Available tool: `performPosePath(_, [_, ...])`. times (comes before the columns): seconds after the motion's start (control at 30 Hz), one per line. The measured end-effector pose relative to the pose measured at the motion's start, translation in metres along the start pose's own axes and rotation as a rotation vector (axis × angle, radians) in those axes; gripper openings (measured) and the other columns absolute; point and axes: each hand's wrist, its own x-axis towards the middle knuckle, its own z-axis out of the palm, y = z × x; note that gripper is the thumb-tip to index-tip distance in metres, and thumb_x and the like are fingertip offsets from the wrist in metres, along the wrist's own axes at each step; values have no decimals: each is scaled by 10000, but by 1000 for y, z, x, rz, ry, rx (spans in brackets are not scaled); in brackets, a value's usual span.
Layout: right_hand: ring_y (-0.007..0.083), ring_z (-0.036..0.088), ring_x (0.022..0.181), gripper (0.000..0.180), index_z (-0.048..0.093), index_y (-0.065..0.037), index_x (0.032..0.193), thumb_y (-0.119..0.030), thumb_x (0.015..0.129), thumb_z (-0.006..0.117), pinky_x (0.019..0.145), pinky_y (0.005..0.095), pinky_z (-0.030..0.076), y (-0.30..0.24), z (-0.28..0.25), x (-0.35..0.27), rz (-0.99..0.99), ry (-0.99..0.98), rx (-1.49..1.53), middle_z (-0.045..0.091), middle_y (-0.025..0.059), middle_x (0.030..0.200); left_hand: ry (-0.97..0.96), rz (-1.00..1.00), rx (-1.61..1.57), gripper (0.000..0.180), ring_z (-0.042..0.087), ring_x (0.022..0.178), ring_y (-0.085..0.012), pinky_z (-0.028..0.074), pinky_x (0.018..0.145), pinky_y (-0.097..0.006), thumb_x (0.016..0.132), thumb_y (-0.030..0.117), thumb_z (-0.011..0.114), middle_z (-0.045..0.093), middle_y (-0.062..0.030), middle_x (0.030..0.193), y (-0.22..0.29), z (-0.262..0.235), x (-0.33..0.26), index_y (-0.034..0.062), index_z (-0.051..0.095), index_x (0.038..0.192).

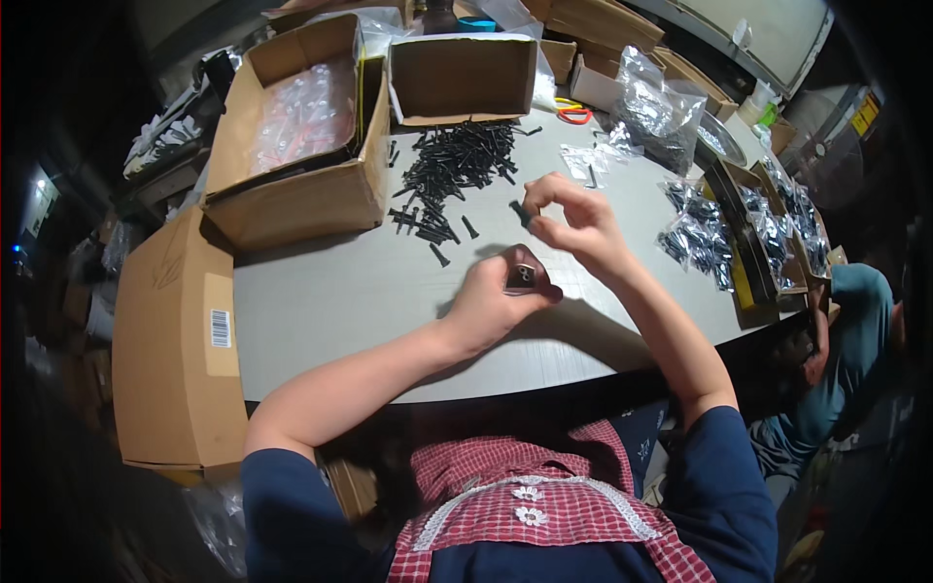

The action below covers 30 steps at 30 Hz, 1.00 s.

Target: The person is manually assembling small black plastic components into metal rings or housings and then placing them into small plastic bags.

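One slim black peg (521,212) is being pinched between thumb and index finger of the right hand (586,225), just above the bench (326,335), right of the peg pile (462,160); the other fingers are being kept curled. Its long axis is being held aslant, the free end being pointed to the upper left, away from the body, the other end being covered by the fingertips; which end is the head cannot be told. The left hand (483,303) is being held curled nearer the body, a small dark piece (524,276) being gripped in it, thumb being stretched rightward; that piece's long axis is being hidden by the fingers. Two loose pegs are being left between pile and left hand: an upper one (470,227) and a lower one (439,255), both being slanted from upper left to lower right, wider ends being turned toward the body. The pile is being flanked by an open carton (301,209) on the left and being backed by a tipped box (462,80); pegs there are being pointed every way.
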Motion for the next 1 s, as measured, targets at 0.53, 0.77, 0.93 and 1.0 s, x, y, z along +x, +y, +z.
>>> performPosePath(0.53, [359, 478, 1356, 129, 728, -86, 949, -92, 838, 793, 1132, 501, 385, -51, -6, -34, -244, -56, -560, 636, 89, 1346, -73, 3, 152, 307, 688, 1029, -181, 554, 918, -329, 869, 45, 738, 701, -102, 1080, 7, -7, 9, -5, 615, 1146])
performPosePath(0.77, [304, 650, 1127, 101, 759, -57, 941, -52, 841, 775, 989, 444, 494, -45, -19, -42, -164, 1, -589, 727, 103, 1137, -29, -129, -55, 214, 667, 1039, -103, 532, 914, -263, 1008, 63, 660, 727, -52, 1115, -3, -21, 18, 5, 692, 1212])
performPosePath(0.93, [280, 743, 920, 150, 759, 6, 995, -36, 852, 759, 761, 361, 582, -35, -16, -49, 81, -3, -350, 759, 157, 1011, -18, -74, 4, 160, 676, 982, -86, 531, 872, -250, 1009, 107, 687, 746, -45, 1059, 1, -22, 21, 5, 727, 1126])
performPosePath(1.0, [270, 748, 901, 158, 759, 7, 1004, -51, 857, 756, 743, 355, 581, -35, -15, -50, 111, 38, -353, 760, 157, 980, 4, -45, 86, 152, 679, 966, -84, 531, 868, -246, 1011, 100, 680, 751, -45, 1045, 1, -24, 24, 2, 725, 1117])
